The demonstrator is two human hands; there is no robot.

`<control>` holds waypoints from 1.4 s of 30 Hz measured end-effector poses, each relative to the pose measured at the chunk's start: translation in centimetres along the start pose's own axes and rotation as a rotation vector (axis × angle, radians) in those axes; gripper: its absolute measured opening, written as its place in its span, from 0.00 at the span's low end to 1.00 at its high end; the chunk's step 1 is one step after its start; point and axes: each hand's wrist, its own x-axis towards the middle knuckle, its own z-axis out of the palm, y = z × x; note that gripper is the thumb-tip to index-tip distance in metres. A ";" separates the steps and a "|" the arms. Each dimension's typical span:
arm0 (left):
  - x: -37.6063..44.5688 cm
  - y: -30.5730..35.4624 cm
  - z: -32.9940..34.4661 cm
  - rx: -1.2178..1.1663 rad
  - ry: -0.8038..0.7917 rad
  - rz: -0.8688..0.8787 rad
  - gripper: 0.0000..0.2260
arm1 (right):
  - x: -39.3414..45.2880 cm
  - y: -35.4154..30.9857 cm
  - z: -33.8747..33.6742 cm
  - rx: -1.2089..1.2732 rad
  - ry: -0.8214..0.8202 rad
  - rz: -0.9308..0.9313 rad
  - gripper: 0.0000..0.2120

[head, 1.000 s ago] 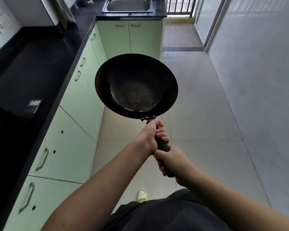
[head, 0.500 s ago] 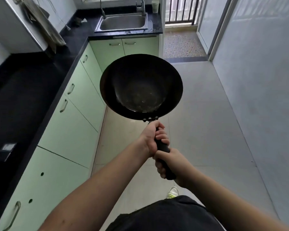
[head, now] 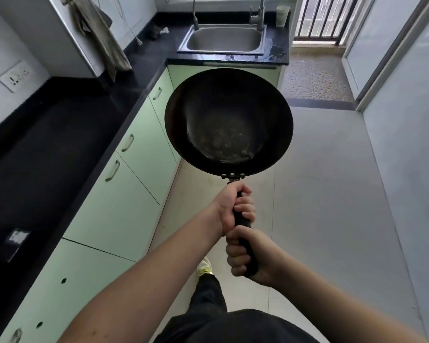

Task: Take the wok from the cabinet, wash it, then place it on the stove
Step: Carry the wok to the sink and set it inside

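A black wok [head: 228, 120] with dark residue in its bottom hangs in the air in front of me, above the floor. Both hands grip its black handle. My left hand [head: 229, 207] holds the handle close to the wok's rivets. My right hand [head: 248, 256] holds the handle's end just below. A steel sink [head: 223, 40] with a tap sits in the black counter straight ahead, beyond the wok. No stove is in view.
A black countertop [head: 47, 149] over pale green cabinets [head: 124, 206] runs along my left. A cloth [head: 102, 38] hangs from a white box on the wall. A cup [head: 282, 16] stands right of the tap. A doorway with a patterned mat [head: 315, 75] lies right of the sink.
I have walked forward with the wok held out in both hands. The sink has come nearer and fuller into view. The grip on the handle is unchanged.
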 end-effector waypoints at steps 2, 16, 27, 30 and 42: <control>1.2 3.0 -1.4 -0.008 0.000 -0.004 0.19 | 2.8 -1.8 1.1 0.005 0.018 0.003 0.17; 7.3 22.7 -6.2 -0.060 -0.047 -0.074 0.17 | 17.3 -15.4 7.6 -0.006 0.166 -0.029 0.15; 17.9 35.5 -1.2 -0.050 -0.018 -0.088 0.17 | 24.7 -30.5 2.5 -0.009 0.174 -0.046 0.13; 20.4 39.4 1.1 -0.051 -0.005 -0.088 0.16 | 26.0 -35.3 1.5 -0.010 0.158 -0.047 0.12; 26.7 51.2 3.6 -0.081 0.017 -0.048 0.15 | 31.9 -48.3 0.8 -0.040 0.103 -0.006 0.15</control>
